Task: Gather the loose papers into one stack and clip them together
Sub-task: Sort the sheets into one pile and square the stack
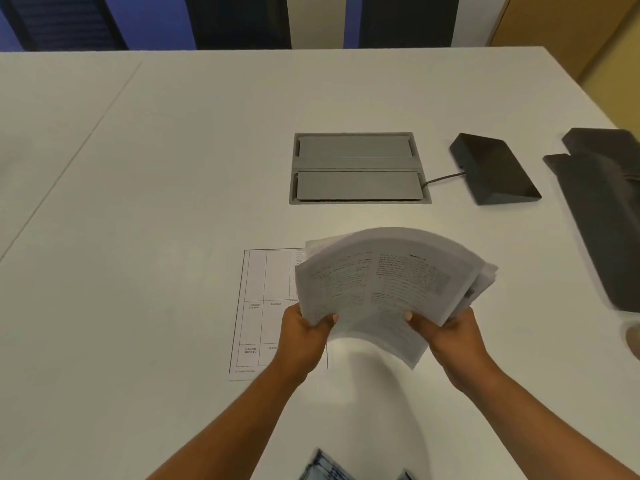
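Above the near middle of the white tabletop (173,168) I hold a bundle of printed papers (384,289) lifted clear of the surface, bowed upward so the top sheet arches away from me. My left hand (304,337) has its grip closed on the bundle's lower left corner, thumb lying on the top sheet and fingers tucked underneath. My right hand (450,341) is closed on the lower right edge in the same way, thumb on top. The sheets are not squared: at the right side their edges fan out in uneven layers, and a corner of a lower sheet pokes out at the upper left.

One more sheet, a timetable page (263,306) ruled into a grid, lies flat on the tabletop beneath and to the left of the bundle; my left hand and the bundle cover its right part. Its small print is too blurred to read.

Farther back, a grey cable hatch (358,168) is set flush into the tabletop. Just right of it sits a dark wedge-shaped device (495,171) with a cord running to the hatch. At the far right edge lies a dark, flat object (602,209), blurred, which I cannot identify. I cannot make out a clip anywhere.
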